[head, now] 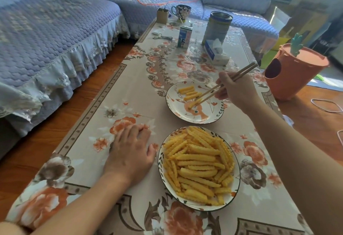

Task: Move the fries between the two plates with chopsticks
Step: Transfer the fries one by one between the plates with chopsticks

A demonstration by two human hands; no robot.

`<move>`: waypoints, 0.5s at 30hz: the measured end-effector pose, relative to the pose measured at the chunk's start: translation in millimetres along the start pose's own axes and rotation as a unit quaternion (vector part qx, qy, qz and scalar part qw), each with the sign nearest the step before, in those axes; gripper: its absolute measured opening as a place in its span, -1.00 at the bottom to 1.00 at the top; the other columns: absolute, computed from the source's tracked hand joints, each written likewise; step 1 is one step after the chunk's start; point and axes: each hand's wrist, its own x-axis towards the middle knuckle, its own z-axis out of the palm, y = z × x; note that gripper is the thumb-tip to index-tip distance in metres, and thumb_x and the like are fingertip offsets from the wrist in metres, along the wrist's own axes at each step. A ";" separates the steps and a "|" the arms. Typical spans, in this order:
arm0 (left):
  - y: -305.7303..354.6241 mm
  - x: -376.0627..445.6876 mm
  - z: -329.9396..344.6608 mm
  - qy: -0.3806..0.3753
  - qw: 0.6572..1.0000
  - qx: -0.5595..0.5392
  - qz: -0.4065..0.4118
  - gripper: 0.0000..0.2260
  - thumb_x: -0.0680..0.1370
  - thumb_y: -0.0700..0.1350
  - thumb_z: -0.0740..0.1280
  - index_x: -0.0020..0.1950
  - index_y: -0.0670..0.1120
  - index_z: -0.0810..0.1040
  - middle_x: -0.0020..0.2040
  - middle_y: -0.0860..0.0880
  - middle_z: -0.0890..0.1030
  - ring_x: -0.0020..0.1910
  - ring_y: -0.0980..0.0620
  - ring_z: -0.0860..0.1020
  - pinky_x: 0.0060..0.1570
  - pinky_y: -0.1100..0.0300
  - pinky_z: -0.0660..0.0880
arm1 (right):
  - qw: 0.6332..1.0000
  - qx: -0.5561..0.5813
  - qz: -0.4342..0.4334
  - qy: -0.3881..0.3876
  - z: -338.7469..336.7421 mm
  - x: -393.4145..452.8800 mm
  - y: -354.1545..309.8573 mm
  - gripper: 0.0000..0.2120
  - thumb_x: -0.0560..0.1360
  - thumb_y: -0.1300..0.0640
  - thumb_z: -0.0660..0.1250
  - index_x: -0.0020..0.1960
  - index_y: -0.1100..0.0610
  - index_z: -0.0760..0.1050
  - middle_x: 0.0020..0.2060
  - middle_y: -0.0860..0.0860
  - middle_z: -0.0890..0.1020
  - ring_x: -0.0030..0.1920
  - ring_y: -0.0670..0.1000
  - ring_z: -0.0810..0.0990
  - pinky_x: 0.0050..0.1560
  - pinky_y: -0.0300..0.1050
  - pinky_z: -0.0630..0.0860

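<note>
My right hand (235, 90), right of centre in the frame, has its fingers curled round the chopsticks (222, 86). The tips pinch one fry (194, 103) over the far plate (213, 112), beside four fries (189, 92) lying on it. My left hand (130, 151) rests flat on the tabletop (111, 105), fingers straight, holding nothing, just left of the near plate (161, 162), heaped with fries (200, 164).
</note>
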 end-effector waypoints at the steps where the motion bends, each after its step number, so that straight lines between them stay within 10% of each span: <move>1: 0.1 0.1 -0.5 -0.001 1.000 -0.003 -0.001 -0.56 0.54 0.16 0.06 0.31 0.04 0.48 0.34 -0.01 0.46 0.40 -0.06 0.36 0.42 -0.09 0.32 | 1.000 -0.001 0.003 -0.007 0.2 0.3 0.7 -0.69 0.67 0.06 0.29 -0.06 0.28 0.62 -0.26 0.27 0.68 -0.35 0.12 0.72 -0.25 0.01 0.71; 15: 3.2 -0.6 -4.7 -0.005 1.000 -0.002 -0.004 -0.58 0.54 0.16 0.07 0.29 0.04 0.48 0.34 -0.01 0.46 0.37 -0.04 0.35 0.40 -0.06 0.30 | 0.997 0.068 -0.026 -0.039 -50.4 -74.7 -52.1 -0.60 0.70 0.01 0.21 -0.07 0.34 0.54 -0.38 0.22 0.67 -0.35 0.21 0.72 -0.31 0.02 0.69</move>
